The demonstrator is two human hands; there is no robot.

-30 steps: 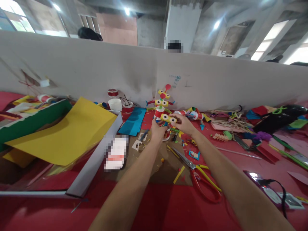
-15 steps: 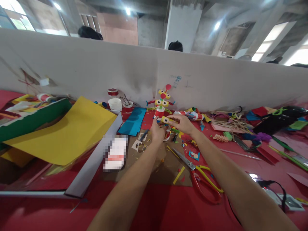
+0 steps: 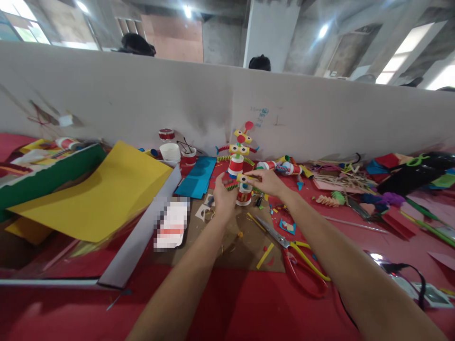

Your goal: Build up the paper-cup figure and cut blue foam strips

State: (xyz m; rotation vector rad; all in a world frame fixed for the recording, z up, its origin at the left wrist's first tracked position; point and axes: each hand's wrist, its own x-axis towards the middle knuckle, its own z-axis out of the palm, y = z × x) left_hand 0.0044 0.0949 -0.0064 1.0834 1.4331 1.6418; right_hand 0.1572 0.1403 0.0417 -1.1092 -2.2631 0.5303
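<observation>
Clock positions are taken from the small cup figure, with twelve toward the partition. Nearest, the red table cover runs beneath everything. At five o'clock lie a yellow strip and a pair of scissors, red and yellow handles toward the viewer. A brown board extends under the figure, scraps scattered across it. At eight o'clock rests a white and red item, its surface obscured. A large yellow sheet lies across an open box at nine o'clock.

The small figure stands upright on the board. Its yellow tube sits at the top, one eye showing. The right hand grips the tube's right end between its fingers. The left hand is at nine o'clock, thumb and fingers wide apart — contact with the figure cannot be determined.

Beyond, at ten o'clock, are blue sheets and, farther back, white cups. A taller figure stands upright at twelve; decorated cups lie sideways at two. Behind all stands the pale partition — two heads show above its edge.
</observation>
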